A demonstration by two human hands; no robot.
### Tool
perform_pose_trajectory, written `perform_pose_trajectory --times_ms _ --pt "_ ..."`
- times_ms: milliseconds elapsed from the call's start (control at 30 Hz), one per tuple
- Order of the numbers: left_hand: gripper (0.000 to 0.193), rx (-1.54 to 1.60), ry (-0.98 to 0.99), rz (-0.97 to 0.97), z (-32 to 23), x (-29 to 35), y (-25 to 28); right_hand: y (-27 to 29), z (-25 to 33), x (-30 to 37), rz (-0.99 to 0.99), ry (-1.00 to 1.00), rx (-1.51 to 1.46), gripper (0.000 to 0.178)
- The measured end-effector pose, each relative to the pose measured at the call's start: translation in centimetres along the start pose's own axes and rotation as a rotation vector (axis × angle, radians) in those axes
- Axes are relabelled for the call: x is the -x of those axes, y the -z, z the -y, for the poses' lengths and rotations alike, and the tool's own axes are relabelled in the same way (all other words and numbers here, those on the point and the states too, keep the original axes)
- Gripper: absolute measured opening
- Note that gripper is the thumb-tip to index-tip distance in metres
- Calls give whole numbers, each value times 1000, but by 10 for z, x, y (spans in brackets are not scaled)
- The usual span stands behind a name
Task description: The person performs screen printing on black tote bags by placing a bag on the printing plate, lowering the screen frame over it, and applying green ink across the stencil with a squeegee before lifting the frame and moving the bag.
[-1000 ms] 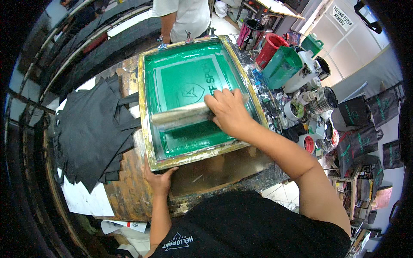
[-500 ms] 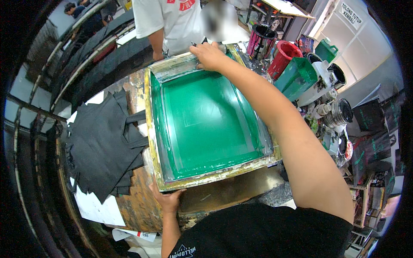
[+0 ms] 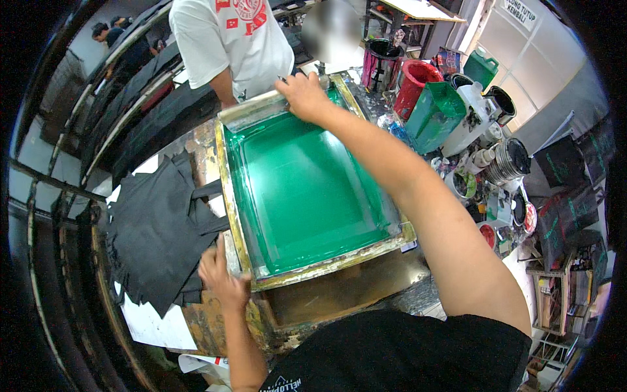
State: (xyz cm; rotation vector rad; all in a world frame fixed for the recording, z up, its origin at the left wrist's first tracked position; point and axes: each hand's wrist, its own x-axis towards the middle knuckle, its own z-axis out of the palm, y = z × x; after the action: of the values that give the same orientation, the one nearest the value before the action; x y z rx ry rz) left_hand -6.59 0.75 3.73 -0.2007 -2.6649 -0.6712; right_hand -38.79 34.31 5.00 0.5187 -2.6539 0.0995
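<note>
Reference landmark: the screen frame, which lies on a stained worktable. Its raised rims enclose a field of green ink, evidently so that the ink cannot run off the sides.

Left of the frame: a stack of black fabric pieces, fanned out, straps pointing toward the frame's left rim. This placement probably puts the pieces within reach while leaving the ink uncovered.

Beyond the frame's far left corner: a co-worker in a white T-shirt with red printing on the chest.

Right of the frame: a green container and a red container, grouped with other pots, presumably clear of the arm's sweep.

At the frame's far rim: the squeegee, laid across the frame's width. The right hand has its fingers bent over the squeegee's right part, apparently to hold it against that rim.

Just outside the frame's near left corner: the left hand. Fingers are loosely spread, grasping nothing visible; contact with the rim cannot be determined.

Markings: a white door sign, beyond the frame's far right corner, bears dark capitals. Pale lettering on the wearer's black shirt, nearside of the frame, is partly cut off.
</note>
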Motion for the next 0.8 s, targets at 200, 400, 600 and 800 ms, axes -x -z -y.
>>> perform_pose_trajectory --times_ms 200,400,600,800 --pt "91 -181 -457 -128 -22 -195 -42 -14 38 -3 24 25 45 26" --pt "68 -355 -357 27 -17 -315 -137 -10 -14 8 -32 -16 112 28" --pt "63 -327 -411 -54 -12 -317 -153 -9 -27 10 -88 9 129 19" --pt "63 -419 -424 -53 -11 -312 -147 -6 -22 15 -91 25 11 21"
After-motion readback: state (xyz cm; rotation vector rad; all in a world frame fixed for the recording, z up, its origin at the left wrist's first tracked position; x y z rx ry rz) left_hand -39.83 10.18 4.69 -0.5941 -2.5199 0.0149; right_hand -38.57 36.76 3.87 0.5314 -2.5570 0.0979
